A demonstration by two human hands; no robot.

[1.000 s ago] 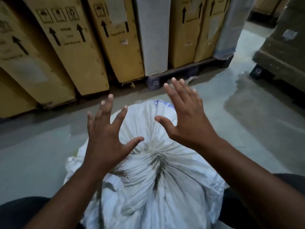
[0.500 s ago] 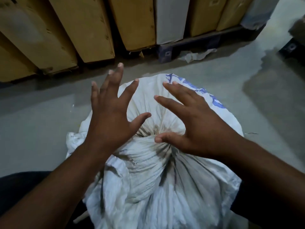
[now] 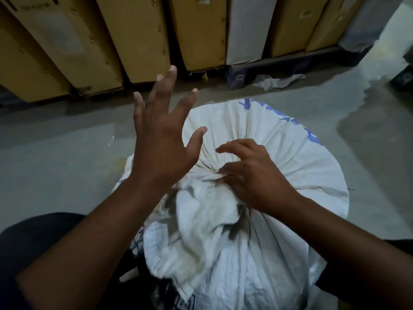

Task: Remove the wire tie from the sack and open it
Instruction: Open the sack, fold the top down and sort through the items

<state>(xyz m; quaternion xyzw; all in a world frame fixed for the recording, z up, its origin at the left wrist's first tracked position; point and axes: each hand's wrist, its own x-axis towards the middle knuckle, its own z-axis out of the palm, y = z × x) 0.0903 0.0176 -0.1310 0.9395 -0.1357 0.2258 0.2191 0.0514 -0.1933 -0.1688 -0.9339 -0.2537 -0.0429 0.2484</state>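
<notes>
Sack (image 3: 279, 139) fabric, white and woven, sits on the floor directly below the camera, between the person's knees, with its neck gathered into a tight bunch of pleats near the middle of the view. The right hand (image 3: 250, 173) rests on that gathered neck, palm down, with its fingers (image 3: 232, 147) curled like a claw; the thumb and the nearest fingertips press into the folds at the pinch point, apparently gripping the bunched cloth. Whether they hold the wire tie itself cannot be told, since the tie is hidden in the pleats or under the hand. The right forearm comes in from the lower right corner and lies across the sack's near side.

The left hand (image 3: 163, 144) hovers above the sack's left edge, holding nothing, its fingers fanned wide and pointing away from the body, thumb stretched toward the right hand. It is not touching the fabric. Its forearm rises from the lower left.

Blue printed marks run along the sack's far right rim. Beyond it lies a grey concrete floor (image 3: 55, 157) with a crumpled scrap of plastic (image 3: 277, 80), and a row of tall cardboard boxes (image 3: 134, 34) leans on a dark pallet (image 3: 268, 68).
</notes>
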